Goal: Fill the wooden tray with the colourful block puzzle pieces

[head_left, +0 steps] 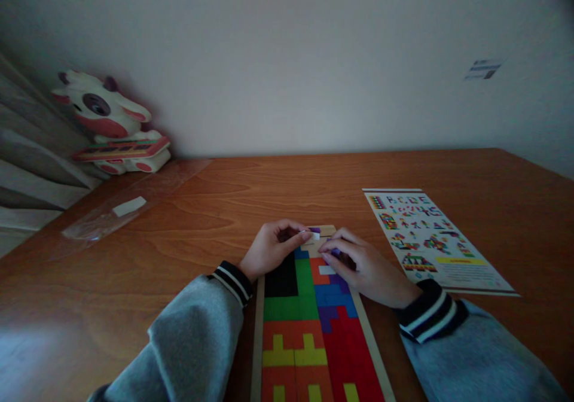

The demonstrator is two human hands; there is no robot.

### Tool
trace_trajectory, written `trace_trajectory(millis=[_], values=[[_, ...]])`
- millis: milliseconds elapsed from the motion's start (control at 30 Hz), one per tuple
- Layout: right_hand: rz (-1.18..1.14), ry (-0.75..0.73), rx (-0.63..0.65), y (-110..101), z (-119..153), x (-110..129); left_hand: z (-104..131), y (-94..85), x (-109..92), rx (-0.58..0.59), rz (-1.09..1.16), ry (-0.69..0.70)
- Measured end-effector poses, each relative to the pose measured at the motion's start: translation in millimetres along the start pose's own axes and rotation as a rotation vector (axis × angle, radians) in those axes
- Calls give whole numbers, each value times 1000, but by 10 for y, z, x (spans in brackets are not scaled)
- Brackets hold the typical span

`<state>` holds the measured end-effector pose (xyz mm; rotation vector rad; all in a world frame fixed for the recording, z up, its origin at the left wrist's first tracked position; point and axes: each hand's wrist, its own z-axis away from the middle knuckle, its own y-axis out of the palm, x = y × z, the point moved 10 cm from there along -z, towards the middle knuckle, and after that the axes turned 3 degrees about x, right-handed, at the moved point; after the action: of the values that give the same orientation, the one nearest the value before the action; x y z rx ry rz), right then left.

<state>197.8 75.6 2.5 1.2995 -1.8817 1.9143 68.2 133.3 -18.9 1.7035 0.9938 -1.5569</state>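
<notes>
A long wooden tray puzzle [259,330] lies in front of me, filled with flat interlocking blocks in red, orange, yellow, green, blue and purple. At its far end my left hand [280,243] pinches a small white piece [316,235] between thumb and fingers. My right hand [359,264] is over the far right edge of the tray, thumb and index finger bent close together. Some purple shows between those fingers; whether it is held or lies beneath, I cannot tell. Just below my left hand is a black area [281,279] bordered by green blocks [291,309].
A printed sheet with colourful block patterns [430,234] lies on the wooden table [179,258] to the right. At the back left sit a toy cow with a keyboard [112,121] and a clear plastic wrapper [94,225]. A curtain [31,168] hangs at the far left.
</notes>
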Motion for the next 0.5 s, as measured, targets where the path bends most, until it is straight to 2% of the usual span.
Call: trace_trajectory(millis=[200,333,500], values=[[9,0,-27,-88,24,-71,4,-29,19,-19,-19,-5],[-45,-4,-161,-199,27,-83,4,-22,2,-13,-25,-14],[-189,128,-315,-231,66,-302,3,-17,-9,-15,2,-27]])
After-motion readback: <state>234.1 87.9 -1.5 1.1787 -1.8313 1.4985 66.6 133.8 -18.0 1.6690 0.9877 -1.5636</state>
